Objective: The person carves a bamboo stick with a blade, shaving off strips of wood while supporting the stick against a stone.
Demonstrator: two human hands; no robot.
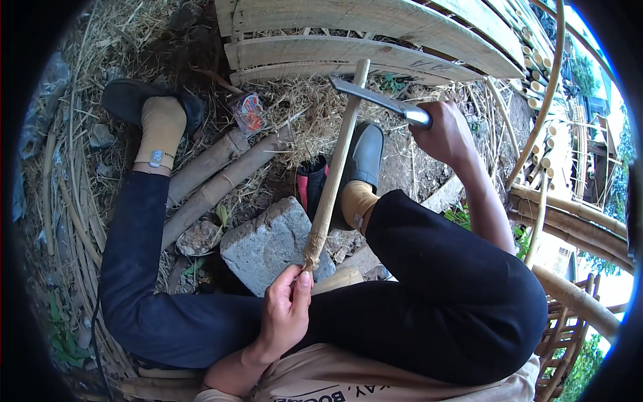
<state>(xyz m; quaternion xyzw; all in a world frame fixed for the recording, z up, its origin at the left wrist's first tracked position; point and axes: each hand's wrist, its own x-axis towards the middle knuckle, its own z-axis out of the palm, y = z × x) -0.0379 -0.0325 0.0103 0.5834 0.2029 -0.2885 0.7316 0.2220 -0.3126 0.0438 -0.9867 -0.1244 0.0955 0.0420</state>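
My left hand (287,308) pinches the near end of a long, pale wooden stick (339,157), which slants up and away from me. Just beyond my fingertips the stick has a rough, frayed patch. My right hand (447,134) is closed around the handle of a knife (382,100) with a long metal blade. That blade lies across the stick close to its far end; whether it touches the wood I cannot tell. A grey stone block (261,244) sits beneath the stick's near part, between my legs.
Wooden slats (301,55) stand ahead over straw-covered ground. Two bamboo poles (224,181) lie left of centre, near a crumpled packet (248,114). A black and red object (311,184) is by my right shoe (365,157). Stacked bamboo (552,151) fills the far right.
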